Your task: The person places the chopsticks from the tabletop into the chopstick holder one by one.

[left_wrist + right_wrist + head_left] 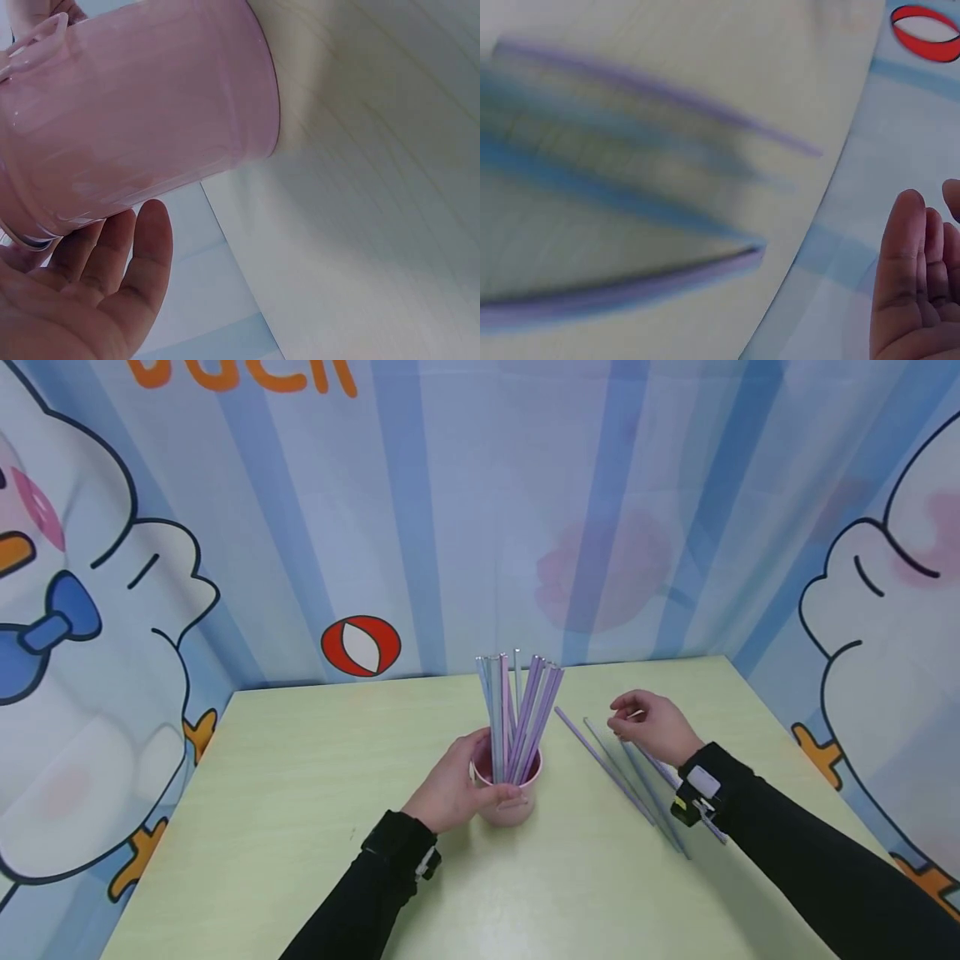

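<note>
A pink cup (507, 812) stands upright on the table, holding a bunch of purple and blue-grey straws (527, 714). My left hand (453, 789) grips it near the rim, thumb across the front and fingers round the far left side. The left wrist view shows the cup's pink side (165, 97), a small loop on it, and fingers (150, 255) beside it. To the right, several loose straws (606, 766) lie spread on the table. Above their far ends hovers my right hand (652, 727), fingers slightly bent, nothing visibly held. Nearby straws look blurred in the right wrist view.
The pale wooden table (315, 827) ends at its back edge against a striped blue curtain (480, 527) with printed cartoon figures. Black sleeves (787, 852) with wrist-worn devices cover both forearms; the right one passes over the loose straws' near ends.
</note>
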### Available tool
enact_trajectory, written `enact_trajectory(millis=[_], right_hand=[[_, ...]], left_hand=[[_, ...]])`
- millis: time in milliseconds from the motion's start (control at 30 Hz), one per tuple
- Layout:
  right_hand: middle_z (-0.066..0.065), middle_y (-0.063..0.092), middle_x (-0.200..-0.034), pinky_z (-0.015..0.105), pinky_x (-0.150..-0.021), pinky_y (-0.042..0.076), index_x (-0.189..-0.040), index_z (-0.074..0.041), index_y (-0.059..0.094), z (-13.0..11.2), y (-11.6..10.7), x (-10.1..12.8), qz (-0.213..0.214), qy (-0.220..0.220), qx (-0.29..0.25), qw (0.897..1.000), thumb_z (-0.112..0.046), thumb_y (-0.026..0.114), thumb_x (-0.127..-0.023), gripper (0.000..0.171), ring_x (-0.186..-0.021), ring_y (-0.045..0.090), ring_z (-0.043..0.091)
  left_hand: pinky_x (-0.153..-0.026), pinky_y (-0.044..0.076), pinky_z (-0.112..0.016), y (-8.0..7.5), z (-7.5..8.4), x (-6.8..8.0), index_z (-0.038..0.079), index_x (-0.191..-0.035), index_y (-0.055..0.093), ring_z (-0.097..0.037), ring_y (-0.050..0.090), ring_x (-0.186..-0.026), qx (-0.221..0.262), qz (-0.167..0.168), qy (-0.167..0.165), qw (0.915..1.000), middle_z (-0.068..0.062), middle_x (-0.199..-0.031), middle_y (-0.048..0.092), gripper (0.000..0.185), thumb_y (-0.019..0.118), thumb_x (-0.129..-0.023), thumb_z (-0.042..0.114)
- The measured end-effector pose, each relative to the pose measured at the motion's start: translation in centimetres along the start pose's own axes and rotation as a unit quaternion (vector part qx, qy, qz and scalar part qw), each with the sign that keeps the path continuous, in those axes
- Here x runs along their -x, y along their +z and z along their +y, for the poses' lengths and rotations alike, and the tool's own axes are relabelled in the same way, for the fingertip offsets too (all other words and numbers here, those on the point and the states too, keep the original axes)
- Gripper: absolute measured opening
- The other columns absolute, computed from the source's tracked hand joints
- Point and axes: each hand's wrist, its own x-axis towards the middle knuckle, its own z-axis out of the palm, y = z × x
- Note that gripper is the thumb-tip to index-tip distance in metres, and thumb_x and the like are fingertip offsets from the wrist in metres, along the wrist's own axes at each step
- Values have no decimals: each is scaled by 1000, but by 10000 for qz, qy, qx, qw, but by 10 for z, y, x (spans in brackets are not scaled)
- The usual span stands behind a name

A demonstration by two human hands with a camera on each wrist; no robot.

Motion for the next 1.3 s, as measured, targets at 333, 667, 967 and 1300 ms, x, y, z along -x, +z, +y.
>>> enact_trajectory(millis=[333,667,967,1300], right_hand=[[13,63,-93,42,-75,48,-110,8,64,39,-21,5,-174,62,1648,9862,-8,63,-92,24,-89,59,32],[20,64,-94,46,-77,48,-107,12,65,48,-21,9,-463,417,2229,9728,-5,64,-90,24,-88,60,35],[21,64,-95,42,-71,50,-110,13,64,55,-22,9,-633,522,2335,9689,-4,65,-90,27,-86,60,34],[19,63,-93,41,-71,49,-110,13,64,56,-22,8,-680,513,2293,9696,-2,66,-89,26,-84,60,32]], left_hand=[[-110,29,-43,0,0,0,23,-148,39,-13,42,-127,0,3,-24,10000,6,-138,48,88,83,-74,43],[-107,35,-40,0,0,0,22,-146,40,-13,46,-124,29,20,9,10000,6,-136,50,85,83,-75,42],[-107,35,-40,2,-2,-1,23,-146,41,-12,46,-124,56,0,14,10000,8,-135,50,85,82,-75,43],[-107,34,-41,1,-2,0,24,-147,39,-14,43,-127,12,17,-69,10000,6,-138,47,88,82,-74,45]])
